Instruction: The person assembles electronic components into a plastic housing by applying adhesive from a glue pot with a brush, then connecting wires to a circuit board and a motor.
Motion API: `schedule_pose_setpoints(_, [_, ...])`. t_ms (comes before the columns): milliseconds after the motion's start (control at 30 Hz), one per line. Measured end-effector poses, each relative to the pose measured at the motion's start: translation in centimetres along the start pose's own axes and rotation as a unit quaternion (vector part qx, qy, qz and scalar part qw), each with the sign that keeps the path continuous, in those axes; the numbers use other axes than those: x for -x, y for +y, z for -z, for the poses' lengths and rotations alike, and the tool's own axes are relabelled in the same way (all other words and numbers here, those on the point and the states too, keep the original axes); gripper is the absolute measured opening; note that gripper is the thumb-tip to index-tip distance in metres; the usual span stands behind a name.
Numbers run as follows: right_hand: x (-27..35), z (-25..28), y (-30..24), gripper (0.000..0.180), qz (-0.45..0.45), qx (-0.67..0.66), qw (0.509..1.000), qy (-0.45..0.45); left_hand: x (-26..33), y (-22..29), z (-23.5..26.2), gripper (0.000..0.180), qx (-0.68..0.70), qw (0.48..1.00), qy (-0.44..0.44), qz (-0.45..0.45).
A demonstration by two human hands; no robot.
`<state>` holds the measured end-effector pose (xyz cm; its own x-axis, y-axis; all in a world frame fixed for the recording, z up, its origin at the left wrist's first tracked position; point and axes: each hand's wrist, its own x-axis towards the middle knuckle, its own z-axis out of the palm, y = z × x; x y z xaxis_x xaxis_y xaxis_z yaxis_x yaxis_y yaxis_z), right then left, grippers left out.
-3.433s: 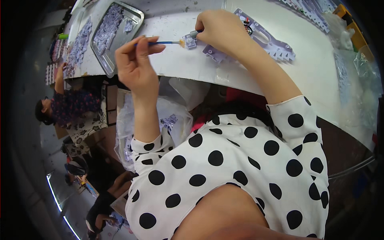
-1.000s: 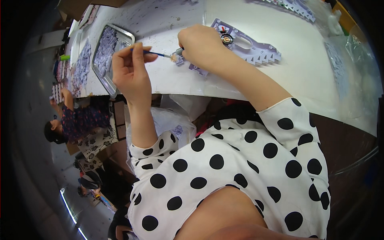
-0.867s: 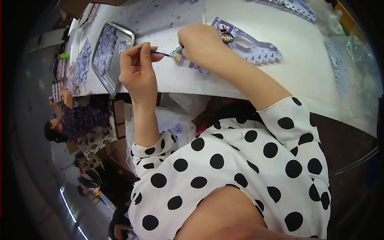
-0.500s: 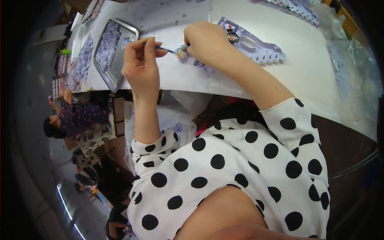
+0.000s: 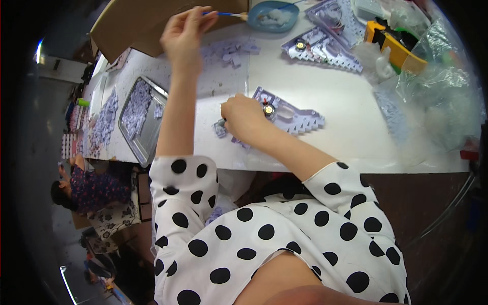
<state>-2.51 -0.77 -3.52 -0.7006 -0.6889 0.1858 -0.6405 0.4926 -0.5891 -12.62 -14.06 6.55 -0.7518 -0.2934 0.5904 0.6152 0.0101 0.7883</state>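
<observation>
My left hand is raised at the far side of the table, its fingers pinching a thin blue-handled brush. The brush tip reaches the edge of a blue dish with white paste in it. My right hand is closed round a small grey-lavender plastic part, mostly hidden by the fingers. Right beside that hand lies a lavender shell half with a saw-toothed edge and a round metal-rimmed component.
A metal tray of small lavender pieces stands at left, near a cardboard box. More toothed shells with wiring lie at the far right. Beyond them are a yellow-and-black object and clear plastic bags. A person sits at left.
My left hand has carried the brush away from the part in my right hand, out to the blue dish. The view has shifted, bringing the dish and box into sight. My right hand keeps its grip.
</observation>
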Motion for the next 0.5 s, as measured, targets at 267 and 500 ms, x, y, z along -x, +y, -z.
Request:
schedule_pose_setpoints(267, [0.2, 0.0, -1.1, 0.013, 0.009, 0.009, 1.000, -0.003, -3.4, -14.2, 0.0, 0.037, -0.063, 0.951, 0.039, 0.299])
schedule_pose_setpoints(500, [-0.6, 0.7, -0.4, 0.016, 0.008, 0.010, 1.000, -0.025, 1.6, -1.9, 8.1, 0.046, -0.247, 0.939, -0.040, 0.236])
